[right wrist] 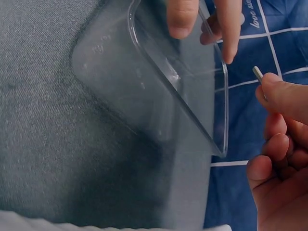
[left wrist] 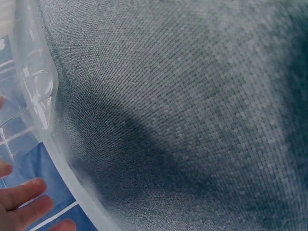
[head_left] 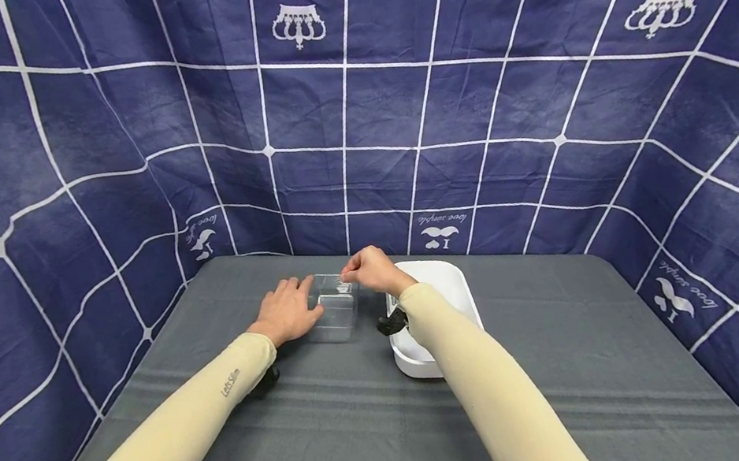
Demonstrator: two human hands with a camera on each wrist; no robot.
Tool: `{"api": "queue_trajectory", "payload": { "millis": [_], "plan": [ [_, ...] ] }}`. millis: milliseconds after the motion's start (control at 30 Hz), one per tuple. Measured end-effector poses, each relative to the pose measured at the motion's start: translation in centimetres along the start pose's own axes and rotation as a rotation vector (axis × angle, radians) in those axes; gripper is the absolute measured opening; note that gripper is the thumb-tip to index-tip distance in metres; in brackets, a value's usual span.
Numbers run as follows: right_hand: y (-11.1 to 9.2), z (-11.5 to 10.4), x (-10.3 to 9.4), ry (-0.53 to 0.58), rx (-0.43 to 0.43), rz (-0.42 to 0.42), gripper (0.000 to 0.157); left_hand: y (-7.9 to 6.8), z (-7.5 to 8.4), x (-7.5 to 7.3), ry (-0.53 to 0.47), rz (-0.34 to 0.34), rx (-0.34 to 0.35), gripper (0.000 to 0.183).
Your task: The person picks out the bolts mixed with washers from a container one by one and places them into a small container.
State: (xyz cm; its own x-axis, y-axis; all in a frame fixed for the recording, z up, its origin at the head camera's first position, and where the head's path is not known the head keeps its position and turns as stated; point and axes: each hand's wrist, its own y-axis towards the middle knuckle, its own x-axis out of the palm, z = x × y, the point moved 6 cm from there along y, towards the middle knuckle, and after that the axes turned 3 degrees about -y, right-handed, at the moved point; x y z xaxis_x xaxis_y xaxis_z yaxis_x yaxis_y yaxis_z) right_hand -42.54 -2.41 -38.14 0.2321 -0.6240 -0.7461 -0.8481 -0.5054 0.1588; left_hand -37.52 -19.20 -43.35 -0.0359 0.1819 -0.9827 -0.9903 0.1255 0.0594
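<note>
Left hand (head_left: 284, 312), fingers spread at clear box (head_left: 336, 321), likely steadying it; right hand (head_left: 375, 269), fingertips pinching small stick (right wrist: 257, 72).

Desk (head_left: 373, 445) had a grey woven-looking top; far corners were rounded, faint creases ran toward the right edge. Dark blue cloth (head_left: 214, 102), ruled with white lines, rose beyond the far, left and right edges. Prints were white, upside down: a crown (head_left: 298, 24) high above the far edge, a moustache (head_left: 440, 233) just above that edge, another near the far left corner, one beyond the right edge.
</note>
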Motion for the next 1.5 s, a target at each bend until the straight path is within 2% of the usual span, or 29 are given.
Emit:
{"api": "queue_trajectory", "payload": {
  "millis": [433, 800, 1033, 1200, 1500],
  "plan": [
    [0.1, 0.0, 1.0, -0.001, 0.057, 0.01, 0.012, 0.0, 0.3, 0.1, -0.006, -0.006, -0.004, 0.076],
    [0.6, -0.1, 1.2, -0.031, 0.049, -0.004, 0.011, -0.1, 0.4, 0.3, -0.014, -0.003, -0.014, 0.076],
    [1.1, -0.4, 1.7, 0.009, 0.063, -0.025, 0.012, -0.3, 0.1, 0.1, -0.001, 0.001, -0.02, 0.076],
    [1.2, -0.4, 2.1, 0.005, 0.082, -0.037, 0.012, -0.3, 0.1, 0.2, -0.012, -0.02, -0.026, 0.076],
    [1.3, -0.7, 2.4, 0.007, 0.075, -0.037, 0.01, -0.5, 0.2, 0.0, -0.006, -0.008, -0.022, 0.075]
  ]
}}
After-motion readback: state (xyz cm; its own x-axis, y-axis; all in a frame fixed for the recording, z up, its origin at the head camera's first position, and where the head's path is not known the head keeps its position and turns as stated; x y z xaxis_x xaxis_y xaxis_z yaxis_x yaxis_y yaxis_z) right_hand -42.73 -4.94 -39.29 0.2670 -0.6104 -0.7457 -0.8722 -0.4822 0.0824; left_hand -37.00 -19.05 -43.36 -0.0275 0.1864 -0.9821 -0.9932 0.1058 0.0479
